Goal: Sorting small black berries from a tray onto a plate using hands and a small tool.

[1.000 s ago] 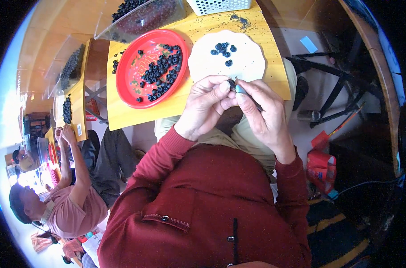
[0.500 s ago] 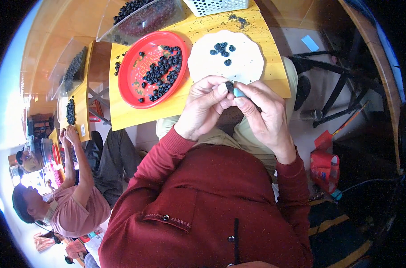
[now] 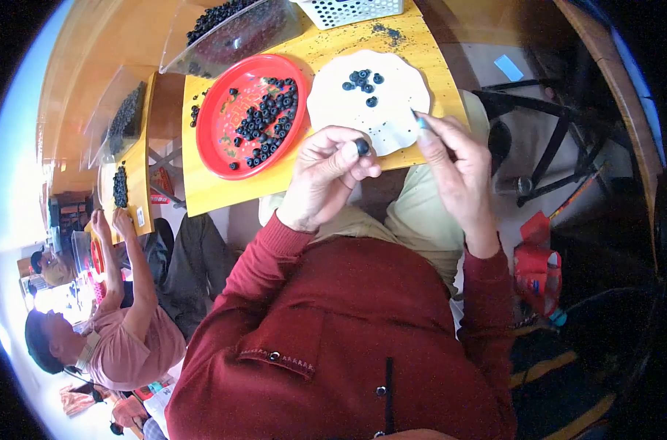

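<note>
My left hand [image 3: 324, 176] pinches a small round black part [image 3: 362, 147], its ringed end facing up, just off the front edge of the white plate. To its right, my right hand [image 3: 459, 165] grips a small pointed tool [image 3: 420, 123] with a turquoise section, its tip over the plate's right side. The tool and the part are apart. On the white scalloped plate [image 3: 330, 103] lie several similar black parts [image 3: 363, 82] and dark crumbs. The red oval tray [image 3: 210, 136] to the left holds many more black parts [image 3: 264, 121].
A clear bin [image 3: 238, 44] of black parts and a white perforated basket [image 3: 352, 13] stand at the table's far side. Dark scraps [image 3: 388, 33] lie near the basket. A co-worker [image 3: 124, 337] sits at another table on the left. A red bag [image 3: 537, 268] is at right.
My hands have moved apart. The right hand has drawn the tool away to the right and up, while the left hand keeps the black part and has shifted slightly left.
</note>
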`<state>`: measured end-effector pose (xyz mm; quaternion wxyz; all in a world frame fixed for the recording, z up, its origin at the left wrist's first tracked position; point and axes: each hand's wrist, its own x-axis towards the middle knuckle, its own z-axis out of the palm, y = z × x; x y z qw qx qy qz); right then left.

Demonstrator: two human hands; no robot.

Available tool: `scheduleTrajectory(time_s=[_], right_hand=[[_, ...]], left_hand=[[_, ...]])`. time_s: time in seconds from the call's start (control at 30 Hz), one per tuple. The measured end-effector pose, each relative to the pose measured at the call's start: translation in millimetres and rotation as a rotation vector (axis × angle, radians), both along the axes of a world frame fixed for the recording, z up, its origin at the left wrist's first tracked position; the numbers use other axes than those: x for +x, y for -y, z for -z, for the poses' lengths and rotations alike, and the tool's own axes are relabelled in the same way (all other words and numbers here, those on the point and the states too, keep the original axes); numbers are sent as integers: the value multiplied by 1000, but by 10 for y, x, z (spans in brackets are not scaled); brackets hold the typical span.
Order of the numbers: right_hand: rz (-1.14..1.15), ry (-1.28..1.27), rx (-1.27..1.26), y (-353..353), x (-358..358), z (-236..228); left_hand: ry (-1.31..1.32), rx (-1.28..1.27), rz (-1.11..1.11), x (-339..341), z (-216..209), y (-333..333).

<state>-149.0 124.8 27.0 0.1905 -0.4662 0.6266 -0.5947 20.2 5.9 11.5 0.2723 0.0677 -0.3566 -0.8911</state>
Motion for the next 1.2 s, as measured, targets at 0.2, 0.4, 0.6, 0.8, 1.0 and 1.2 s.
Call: scheduleTrajectory(time_s=[0.2, 0.4, 0.6, 0.8, 1.0, 1.2], right_hand=[[-80, 10, -64, 28, 125, -7], [-177, 10, -164, 144, 297, 9], [-225, -43, -73, 185, 294, 12], [-175, -41, -62, 408, 324, -73], [-197, -170, -165, 1145, 579, -160], [-69, -317, 73, 1087, 237, 88]], left_hand=[[99, 31, -8, 17, 55, 10], [143, 80, 1, -4, 118, -12], [167, 93, 39, 59, 137, 17], [168, 175, -71, 97, 260, -21], [270, 213, -217, 87, 230, -72], [206, 131, -138, 198, 364, -22]])
